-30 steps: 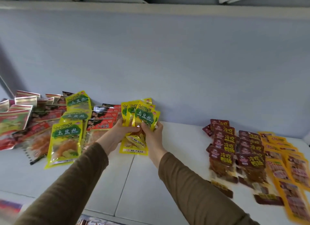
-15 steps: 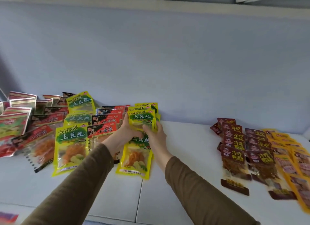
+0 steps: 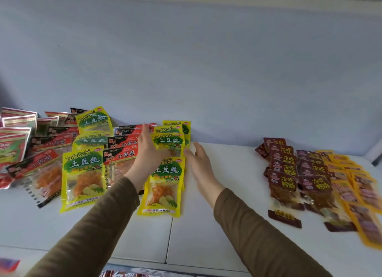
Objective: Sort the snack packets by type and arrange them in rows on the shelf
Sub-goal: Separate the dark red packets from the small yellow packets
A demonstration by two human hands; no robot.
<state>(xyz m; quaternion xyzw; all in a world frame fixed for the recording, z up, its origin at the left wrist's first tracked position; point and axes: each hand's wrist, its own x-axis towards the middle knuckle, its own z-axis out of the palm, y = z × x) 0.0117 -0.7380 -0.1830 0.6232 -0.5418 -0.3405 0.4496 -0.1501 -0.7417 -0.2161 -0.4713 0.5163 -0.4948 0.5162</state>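
My left hand (image 3: 147, 157) rests flat-fingered on the overlapped yellow plastic potato-shred packets (image 3: 165, 169); right hand (image 3: 199, 163) hovers open, empty. A nudge could fan this slippery row crooked.

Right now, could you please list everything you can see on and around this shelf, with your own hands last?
Yellow potato-shred packets: a row of about four overlapping at centre, about three more in a row to the left, yellow with green labels.
Red-and-black packets: several, between and left of the yellow rows, overlapping.
Red-and-green packets: several, piled at far left.
Dark red packets: two rows, right side.
Orange-yellow packets: one row, far right, blurred.
Shelf: one, white, with a pale back wall.
Left hand: open, resting on the centre yellow row.
Right hand: open, beside that row's right edge.
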